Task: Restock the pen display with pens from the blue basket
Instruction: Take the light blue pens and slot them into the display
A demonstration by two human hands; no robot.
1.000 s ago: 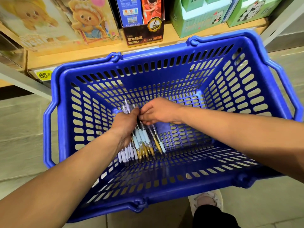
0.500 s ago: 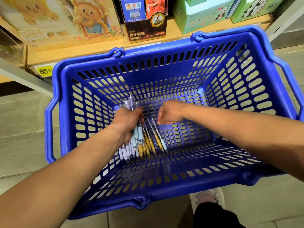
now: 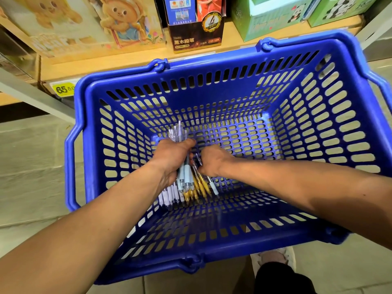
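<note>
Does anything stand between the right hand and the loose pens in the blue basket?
Nothing visible does: the right hand rests on the loose pens, beside the bundle that the left hand grips.

Left hand hides the pens' middles.

Single view, head-worn, wide-angle. Position: above and behind the left hand and right hand. Facing: forward, steeply down. Range: close; forearms enter from the lower edge. Framing: the blue basket surrounds the hands; shelf beyond; floor below.
</note>
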